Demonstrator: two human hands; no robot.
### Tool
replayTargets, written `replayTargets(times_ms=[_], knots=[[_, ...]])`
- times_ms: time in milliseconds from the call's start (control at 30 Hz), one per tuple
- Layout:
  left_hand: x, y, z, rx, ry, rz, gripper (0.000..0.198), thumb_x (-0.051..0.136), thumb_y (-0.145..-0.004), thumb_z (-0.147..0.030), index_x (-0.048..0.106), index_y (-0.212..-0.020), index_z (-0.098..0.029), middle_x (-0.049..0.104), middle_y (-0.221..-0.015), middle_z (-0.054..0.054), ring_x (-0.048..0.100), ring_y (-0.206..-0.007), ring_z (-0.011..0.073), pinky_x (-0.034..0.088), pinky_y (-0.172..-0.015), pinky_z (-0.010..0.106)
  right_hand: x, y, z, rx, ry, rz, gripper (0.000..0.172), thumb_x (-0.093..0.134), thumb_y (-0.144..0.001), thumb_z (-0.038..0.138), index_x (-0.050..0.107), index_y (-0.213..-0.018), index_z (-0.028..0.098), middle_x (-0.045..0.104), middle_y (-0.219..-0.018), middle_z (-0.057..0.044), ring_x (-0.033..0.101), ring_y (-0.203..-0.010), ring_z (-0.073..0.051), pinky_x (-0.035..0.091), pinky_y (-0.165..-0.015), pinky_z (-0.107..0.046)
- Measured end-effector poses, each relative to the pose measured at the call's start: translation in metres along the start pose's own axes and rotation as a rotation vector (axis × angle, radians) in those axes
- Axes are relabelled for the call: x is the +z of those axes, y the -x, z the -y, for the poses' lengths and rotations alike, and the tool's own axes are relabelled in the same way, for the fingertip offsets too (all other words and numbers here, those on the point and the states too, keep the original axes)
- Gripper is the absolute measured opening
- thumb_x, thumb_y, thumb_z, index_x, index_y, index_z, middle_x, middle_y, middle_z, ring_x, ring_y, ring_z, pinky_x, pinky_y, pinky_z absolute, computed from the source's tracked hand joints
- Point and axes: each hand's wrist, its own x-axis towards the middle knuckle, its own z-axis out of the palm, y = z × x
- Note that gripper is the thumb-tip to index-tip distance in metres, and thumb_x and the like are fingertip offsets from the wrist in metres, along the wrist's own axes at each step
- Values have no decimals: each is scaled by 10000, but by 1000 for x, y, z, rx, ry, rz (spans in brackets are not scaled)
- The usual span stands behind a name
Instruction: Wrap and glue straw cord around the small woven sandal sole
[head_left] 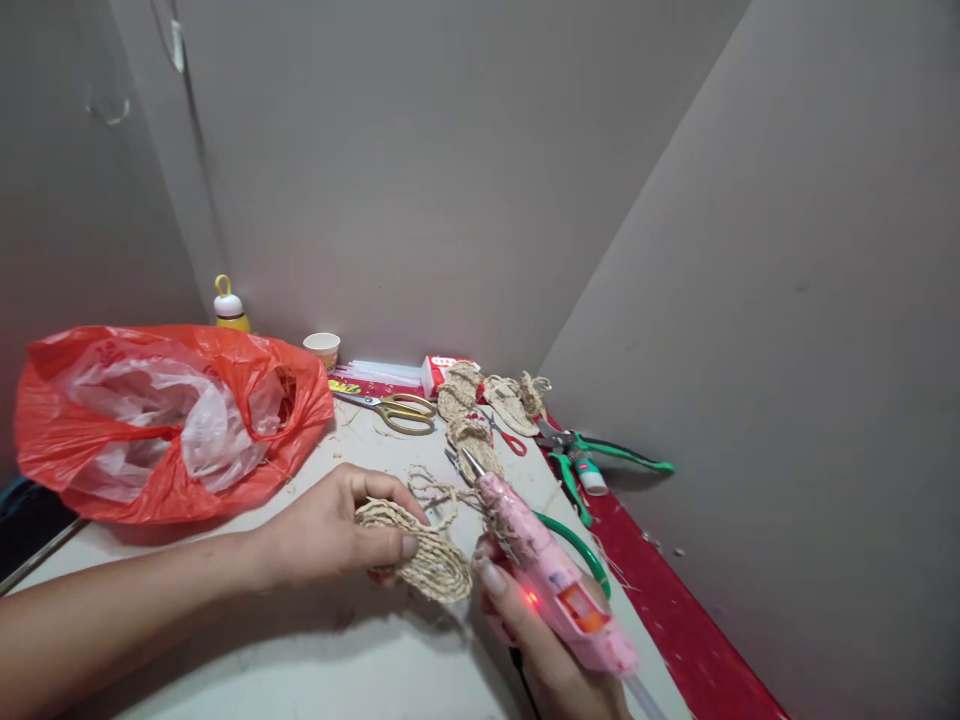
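My left hand [330,525] pinches a flat oval coil of braided straw cord [431,565] between thumb and fingers, just above the table. A loose end of the cord trails from the coil toward the right. My right hand [536,630] is wrapped round a pink hot glue gun [547,565], its red light lit and a glue stick out of the back. The gun's metal nozzle points up and away, apart from the coil. Beyond the nozzle lie small woven straw slippers [476,445]. Part of my right hand is hidden behind the gun.
A red plastic bag [300,380] with white plastic inside fills the left. Gold-handled scissors [405,412], red-handled scissors [514,443], green-handled pliers [619,452], glue sticks [382,373], a paper cup [322,347] and a yellow bottle [229,308] stand or lie farther back. Grey walls enclose the table.
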Motion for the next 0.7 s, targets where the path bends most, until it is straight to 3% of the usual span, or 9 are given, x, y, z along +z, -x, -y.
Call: replayTargets(times_ms=[167, 267, 333, 433, 500, 600, 700], knots=[[5, 2, -5, 73, 48, -71, 368, 763, -711, -321, 663, -1040, -189, 597, -612, -37, 537, -550, 108, 444, -568, 223, 7, 5, 12, 30, 19, -24, 266, 698, -787, 443, 658, -804, 180, 584, -621, -3, 527, -551, -160, 462, -518, -270], [13, 5, 1, 154, 222, -127, 542, 787, -709, -347, 594, -1202, -231, 639, -778, 0, 597, -661, 139, 485, -615, 245, 9, 7, 12, 38, -26, -3, 281, 670, -808, 461, 646, -807, 181, 623, -668, -25, 573, -616, -184, 503, -601, -297], [22, 6, 10, 175, 363, -132, 587, 774, -729, -372, 552, -1257, -244, 664, -870, 38, 630, -749, 176, 509, -648, 274, 10, 7, 11, 22, -33, -65, 285, 670, -805, 464, 644, -816, 181, 645, -704, -40, 591, -641, -193, 510, -611, -298], [37, 4, 23, 230, 429, -98, 506, 767, -745, -359, 594, -1201, -227, 674, -991, 77, 627, -852, 199, 522, -755, 317, 13, 6, 12, 12, -15, -151, 277, 671, -796, 459, 651, -815, 183, 641, -698, -37, 585, -625, -188, 501, -570, -280], [46, 0, 30, 215, 379, -69, 324, 743, -773, -350, 666, -1040, -184, 676, -932, 79, 603, -771, 176, 521, -686, 295, 15, 5, 15, 1, 0, -176, 269, 667, -791, 457, 649, -789, 189, 606, -631, -11, 550, -570, -171, 480, -526, -265], [51, -7, 32, 209, 352, -144, 230, 731, -784, -357, 685, -906, -169, 667, -847, 58, 576, -706, 156, 513, -626, 273, 16, 4, 22, -45, 24, -194, 281, 658, -785, 473, 631, -720, 201, 556, -556, 14, 495, -500, -149, 444, -482, -257], [43, -17, 30, 223, 318, -242, 256, 764, -744, -371, 681, -858, -157, 659, -790, 46, 557, -675, 145, 495, -618, 264, 8, 4, 29, -70, 17, -182, 284, 663, -775, 491, 636, -706, 217, 594, -578, 0, 566, -531, -177, 492, -532, -275]])
